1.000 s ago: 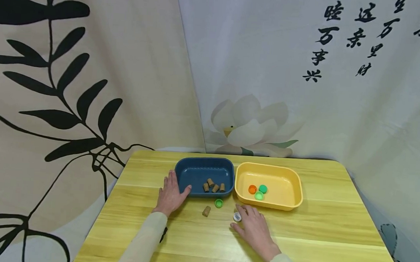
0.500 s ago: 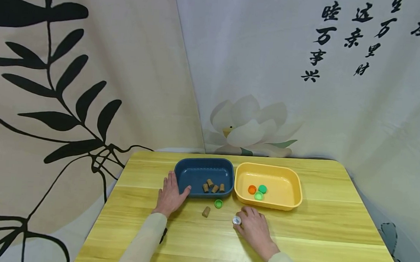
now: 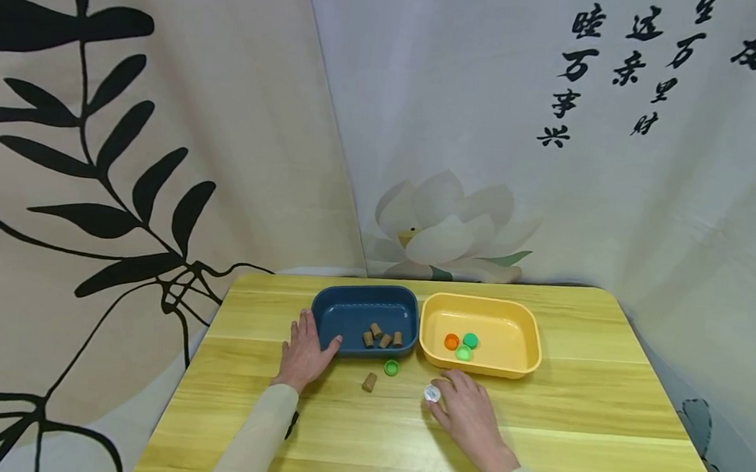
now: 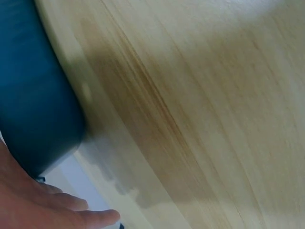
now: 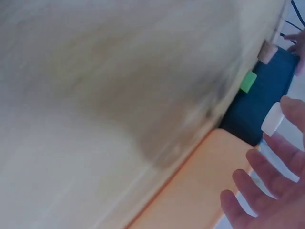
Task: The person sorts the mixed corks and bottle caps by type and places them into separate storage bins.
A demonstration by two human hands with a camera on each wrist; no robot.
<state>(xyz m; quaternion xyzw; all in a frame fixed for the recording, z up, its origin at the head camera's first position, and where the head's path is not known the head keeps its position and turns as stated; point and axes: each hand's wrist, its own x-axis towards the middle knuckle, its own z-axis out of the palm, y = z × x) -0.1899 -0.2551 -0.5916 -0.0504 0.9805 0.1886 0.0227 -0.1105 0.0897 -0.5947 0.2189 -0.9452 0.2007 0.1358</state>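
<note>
My right hand [image 3: 467, 415] pinches a white bottle cap [image 3: 432, 393] between thumb and index finger, in front of the yellow tray. In the right wrist view the cap [image 5: 273, 119] is held off the table and the other fingers spread apart. My left hand [image 3: 306, 354] rests on the left end of the blue tray [image 3: 347, 310], its thumb along the front rim. Several corks [image 3: 376, 330] lie in that tray. Between the hands, a green cap [image 3: 391, 367] and a single cork [image 3: 369, 382] lie on the table.
The yellow tray [image 3: 508, 338] stands right beside the blue one, holding an orange cap [image 3: 452, 341], a dark green cap [image 3: 470, 340] and a light green cap [image 3: 463, 353]. Both stand near the back edge of the wooden table [image 3: 587, 436], before a printed curtain [image 3: 279, 150].
My right hand has closed its thumb and index finger on the white cap and shifted slightly right with it. My left hand keeps its place on the blue tray.
</note>
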